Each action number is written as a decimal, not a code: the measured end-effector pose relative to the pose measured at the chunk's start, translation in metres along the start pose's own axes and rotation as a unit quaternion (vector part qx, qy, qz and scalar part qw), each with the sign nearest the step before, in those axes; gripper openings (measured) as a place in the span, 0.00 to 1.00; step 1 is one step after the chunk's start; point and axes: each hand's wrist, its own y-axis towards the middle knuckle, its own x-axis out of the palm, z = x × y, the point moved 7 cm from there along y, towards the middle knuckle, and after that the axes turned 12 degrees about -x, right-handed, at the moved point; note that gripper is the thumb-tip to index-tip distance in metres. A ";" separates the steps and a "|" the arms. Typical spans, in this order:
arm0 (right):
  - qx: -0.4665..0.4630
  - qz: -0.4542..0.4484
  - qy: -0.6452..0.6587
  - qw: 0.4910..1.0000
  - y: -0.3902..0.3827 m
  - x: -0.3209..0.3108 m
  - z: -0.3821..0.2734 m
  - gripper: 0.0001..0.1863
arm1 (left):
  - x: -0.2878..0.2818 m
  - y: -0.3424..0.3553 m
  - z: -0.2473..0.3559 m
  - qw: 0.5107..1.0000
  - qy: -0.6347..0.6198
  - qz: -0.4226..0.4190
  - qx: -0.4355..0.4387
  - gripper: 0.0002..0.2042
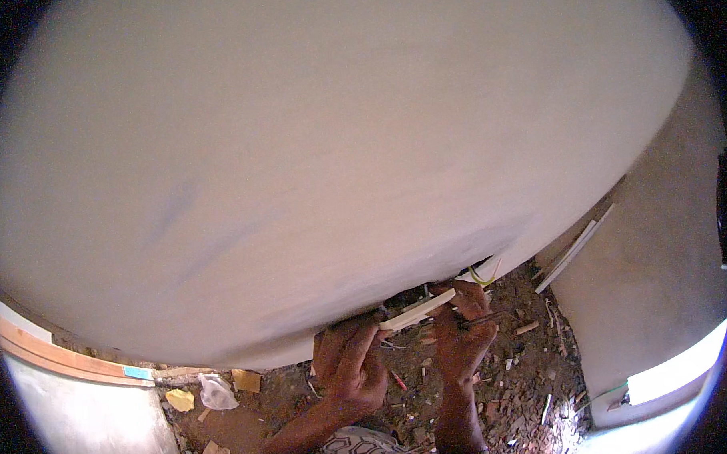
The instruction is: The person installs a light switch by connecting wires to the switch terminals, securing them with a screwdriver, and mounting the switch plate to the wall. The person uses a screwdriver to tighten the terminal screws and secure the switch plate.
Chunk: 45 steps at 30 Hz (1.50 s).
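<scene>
A white, flat plate (418,311), seen nearly edge-on, is held close to the lower part of a pale wall (337,164). My left hand (352,367) is closed on its left end, fingers bent toward the wall. At the other end, the fingers of my right hand (462,340) curl around the plate. A thin dark rod (485,317) pokes out from the right hand; its kind is unclear. Just beyond that hand, yellow-green wires (481,277) come out by a dark opening in the wall. The plate and my fingers hide most of this opening.
Rubble and scraps cover the dirt floor (513,382). White strips (572,252) lean against the side wall at right. A clear plastic bag (217,390) and a yellow scrap (180,400) lie at left, near an orange-brown wooden frame (72,356).
</scene>
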 end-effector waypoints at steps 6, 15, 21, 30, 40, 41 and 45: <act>0.094 -0.037 0.057 0.993 -0.003 0.009 0.012 0.09 | 0.004 -0.003 0.000 0.997 -0.047 0.058 -0.038 0.20; 0.111 0.003 0.141 0.984 -0.016 0.013 0.025 0.10 | 0.009 -0.009 -0.001 0.992 -0.023 0.119 -0.044 0.16; 0.197 0.015 0.188 0.962 -0.016 0.015 0.024 0.08 | 0.006 -0.001 0.005 0.989 -0.019 0.138 -0.053 0.15; 0.079 0.006 0.112 0.991 0.000 0.012 0.010 0.10 | 0.002 0.004 0.003 0.992 0.020 0.119 -0.039 0.14; 0.185 0.066 0.190 0.962 -0.007 0.008 0.013 0.08 | -0.005 0.008 0.000 0.994 -0.070 0.070 -0.036 0.15; 0.228 0.072 0.200 0.950 -0.008 0.009 0.015 0.08 | -0.005 0.007 -0.004 0.992 -0.090 0.080 -0.036 0.15; 0.151 0.076 0.193 0.966 -0.004 0.013 0.028 0.07 | -0.007 0.020 -0.001 0.995 -0.051 0.078 0.027 0.16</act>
